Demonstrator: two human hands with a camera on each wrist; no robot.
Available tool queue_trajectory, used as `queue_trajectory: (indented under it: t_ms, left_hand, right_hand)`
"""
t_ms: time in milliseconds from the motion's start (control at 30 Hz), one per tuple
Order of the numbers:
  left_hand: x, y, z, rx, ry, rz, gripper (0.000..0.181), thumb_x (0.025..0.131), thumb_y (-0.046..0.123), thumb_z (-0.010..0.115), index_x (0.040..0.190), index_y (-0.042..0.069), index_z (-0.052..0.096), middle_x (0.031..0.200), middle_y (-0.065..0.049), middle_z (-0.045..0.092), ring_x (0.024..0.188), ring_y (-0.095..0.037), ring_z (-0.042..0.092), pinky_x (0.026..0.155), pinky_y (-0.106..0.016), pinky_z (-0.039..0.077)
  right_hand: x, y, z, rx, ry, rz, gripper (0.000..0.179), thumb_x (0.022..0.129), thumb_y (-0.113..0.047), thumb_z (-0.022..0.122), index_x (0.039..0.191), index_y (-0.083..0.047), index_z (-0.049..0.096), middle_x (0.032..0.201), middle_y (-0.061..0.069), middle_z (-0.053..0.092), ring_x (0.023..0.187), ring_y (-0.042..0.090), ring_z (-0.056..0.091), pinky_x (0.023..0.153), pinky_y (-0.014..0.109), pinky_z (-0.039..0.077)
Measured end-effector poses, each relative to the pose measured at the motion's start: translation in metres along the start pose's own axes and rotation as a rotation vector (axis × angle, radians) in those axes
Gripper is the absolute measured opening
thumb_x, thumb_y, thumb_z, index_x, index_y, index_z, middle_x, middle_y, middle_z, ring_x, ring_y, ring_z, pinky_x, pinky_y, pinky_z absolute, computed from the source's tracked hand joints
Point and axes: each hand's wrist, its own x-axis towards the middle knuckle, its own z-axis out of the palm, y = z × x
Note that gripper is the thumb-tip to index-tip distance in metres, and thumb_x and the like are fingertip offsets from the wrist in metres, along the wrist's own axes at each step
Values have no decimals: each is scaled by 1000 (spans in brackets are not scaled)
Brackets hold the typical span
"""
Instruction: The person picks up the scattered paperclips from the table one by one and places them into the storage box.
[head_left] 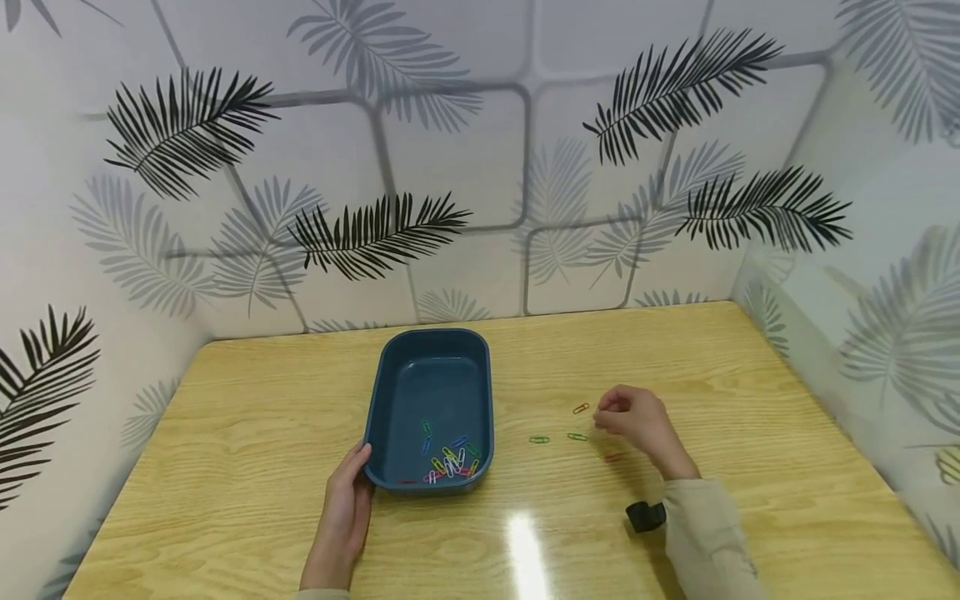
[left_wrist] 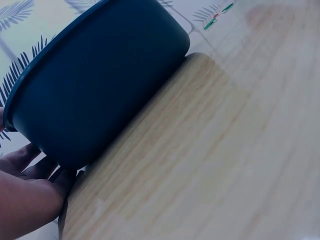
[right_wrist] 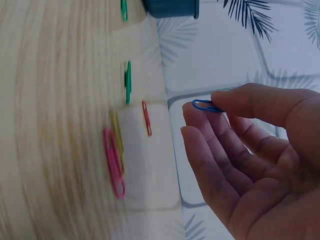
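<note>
My left hand (head_left: 347, 500) grips the near left corner of a dark blue plastic tray (head_left: 375, 392), thumb at the rim. In the left wrist view its fingers (left_wrist: 42, 167) lie against the tray's outer wall. Several coloured paper clips (head_left: 450, 464) lie in the tray's near end. Above the table at the right, my right hand (head_left: 637, 421) pinches a blue paper clip (right_wrist: 205, 105) between thumb and fingertips. Near it on the table lie an orange-red paper clip (head_left: 581, 408), two green paper clips, a pink paper clip (right_wrist: 114, 162) and a yellow paper clip (right_wrist: 117, 135).
The wooden table (head_left: 262, 417) meets a leaf-patterned wall (head_left: 465, 275) at the back and sides. A black strap-like piece (head_left: 646, 517) sits by the right sleeve (head_left: 708, 533). Light glares off the table's near middle.
</note>
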Motion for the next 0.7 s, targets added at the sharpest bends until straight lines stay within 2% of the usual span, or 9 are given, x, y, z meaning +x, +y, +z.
queue_trajectory:
  t_ms: [267, 467, 700]
  left_hand:
    - [-2, 2, 1, 4, 1, -9, 58, 105, 24, 39, 149, -10, 19, 155, -22, 19, 143, -26, 15, 117, -38, 10]
    - [-2, 0, 2, -5, -20, -6, 58, 105, 23, 38, 148, -11, 18, 154, -23, 18, 143, -27, 14, 117, -39, 9]
    - [-1, 1, -1, -5, -21, 10, 59, 105, 23, 38, 148, -11, 17, 155, -23, 17, 143, -27, 13, 117, -39, 8]
  right_hand:
    - [-3, -17, 20, 37, -101, -73, 9, 88, -2, 67, 93, 4, 62, 82, 9, 64, 80, 32, 67, 71, 42, 57]
    - [0, -32, 38, -23, -224, -164, 7, 88, -4, 68, 90, 0, 63, 81, 6, 64, 79, 30, 67, 70, 42, 57]
    - [12, -53, 54, -49, -333, -211, 5, 88, -3, 67, 87, -2, 63, 80, 3, 65, 80, 33, 65, 69, 49, 56]
